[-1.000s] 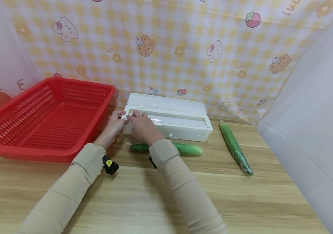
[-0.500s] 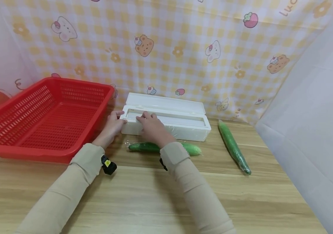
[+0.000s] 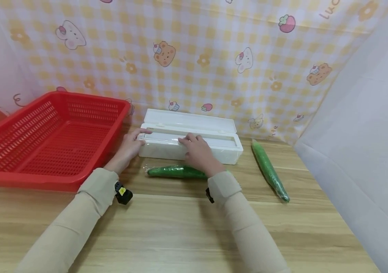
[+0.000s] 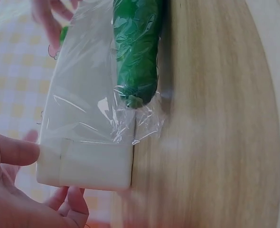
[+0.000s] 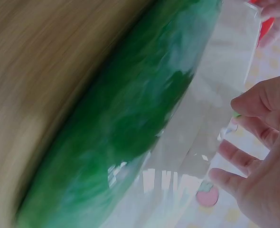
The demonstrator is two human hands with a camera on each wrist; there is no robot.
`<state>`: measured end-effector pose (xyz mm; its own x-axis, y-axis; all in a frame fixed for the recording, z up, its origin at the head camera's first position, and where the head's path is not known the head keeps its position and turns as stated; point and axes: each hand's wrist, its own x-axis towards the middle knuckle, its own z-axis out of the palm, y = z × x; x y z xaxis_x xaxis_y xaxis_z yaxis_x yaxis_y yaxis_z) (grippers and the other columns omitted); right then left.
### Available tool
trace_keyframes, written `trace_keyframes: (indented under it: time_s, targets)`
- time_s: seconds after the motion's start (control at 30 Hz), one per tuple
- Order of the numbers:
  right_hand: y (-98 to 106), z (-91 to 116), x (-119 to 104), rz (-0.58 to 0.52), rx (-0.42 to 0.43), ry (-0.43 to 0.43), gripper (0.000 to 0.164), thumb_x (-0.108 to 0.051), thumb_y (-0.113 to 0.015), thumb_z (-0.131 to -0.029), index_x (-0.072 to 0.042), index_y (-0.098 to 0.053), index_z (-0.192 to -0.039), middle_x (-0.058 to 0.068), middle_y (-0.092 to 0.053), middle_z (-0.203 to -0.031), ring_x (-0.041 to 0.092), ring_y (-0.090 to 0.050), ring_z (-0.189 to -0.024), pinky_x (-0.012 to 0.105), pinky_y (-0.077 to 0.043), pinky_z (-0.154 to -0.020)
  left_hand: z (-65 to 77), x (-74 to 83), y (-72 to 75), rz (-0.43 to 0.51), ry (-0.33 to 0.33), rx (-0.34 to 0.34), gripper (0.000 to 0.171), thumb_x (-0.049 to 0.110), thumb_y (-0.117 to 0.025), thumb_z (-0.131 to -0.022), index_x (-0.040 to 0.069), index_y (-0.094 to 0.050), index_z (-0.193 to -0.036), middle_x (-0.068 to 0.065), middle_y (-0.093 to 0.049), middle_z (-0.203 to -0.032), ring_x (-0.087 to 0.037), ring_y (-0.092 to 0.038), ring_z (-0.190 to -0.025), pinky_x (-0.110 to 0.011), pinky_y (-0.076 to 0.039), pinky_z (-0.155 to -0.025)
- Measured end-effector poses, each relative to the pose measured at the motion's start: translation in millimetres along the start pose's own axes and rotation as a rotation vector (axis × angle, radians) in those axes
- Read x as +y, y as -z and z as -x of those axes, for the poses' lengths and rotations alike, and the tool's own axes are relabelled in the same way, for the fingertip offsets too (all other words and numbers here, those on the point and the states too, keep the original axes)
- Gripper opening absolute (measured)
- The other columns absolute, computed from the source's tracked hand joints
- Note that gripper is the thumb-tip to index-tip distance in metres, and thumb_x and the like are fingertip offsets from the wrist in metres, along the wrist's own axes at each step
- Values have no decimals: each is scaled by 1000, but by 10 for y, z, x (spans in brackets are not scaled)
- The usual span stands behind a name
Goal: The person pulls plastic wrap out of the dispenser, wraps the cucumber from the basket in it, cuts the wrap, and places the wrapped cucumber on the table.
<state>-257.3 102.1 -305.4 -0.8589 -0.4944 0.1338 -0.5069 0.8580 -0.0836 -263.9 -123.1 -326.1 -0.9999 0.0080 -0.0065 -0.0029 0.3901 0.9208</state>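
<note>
A white cling film dispenser (image 3: 161,149) stands with its lid (image 3: 190,120) raised at the back. My left hand (image 3: 128,147) holds its left end, thumb at the front edge. Farther right along the front edge, my right hand (image 3: 199,153) pinches a small green slide cutter (image 5: 237,114), mostly hidden by the thumb and fingers. Clear cling film (image 4: 83,90) hangs over the dispenser's front and reaches a cucumber (image 3: 170,171) lying just before it. The right hand and wrist hide part of that cucumber in the head view.
A red plastic basket (image 3: 102,161) stands to the left. On the right of the wooden table (image 3: 166,235) lies another cucumber (image 3: 269,168), wrapped in film. A checked, patterned cloth (image 3: 194,87) hangs behind.
My right hand has travelled rightward along the dispenser's front edge, from beside the left hand to about its middle. My left hand has stayed at the left end; its index finger now reaches over the top.
</note>
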Motion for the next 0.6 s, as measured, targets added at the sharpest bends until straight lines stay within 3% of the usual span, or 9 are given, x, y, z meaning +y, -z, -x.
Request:
trace_keyframes:
  time_s: [0.17,0.6]
  targets:
    - [-12,82,123,3,32,-10,55,-2,-56,-85,-17,-48,-136,3,-50,-127,28,-47,-112,38,-41,-96,32,-10,33,-36,-29,-32,43,1,-34,-90,8,-59,-124,-16,-36,-145,-35,-24,-137,-56,-19,-109]
    - [27,200,242,10,49,1,55,-1,-56,-83,-16,-49,-136,3,-51,-127,30,-47,-114,40,-40,-98,43,-41,32,-18,-45,-28,39,4,-36,-91,4,-60,-121,-17,-42,-141,-35,-30,-134,-53,-23,-108]
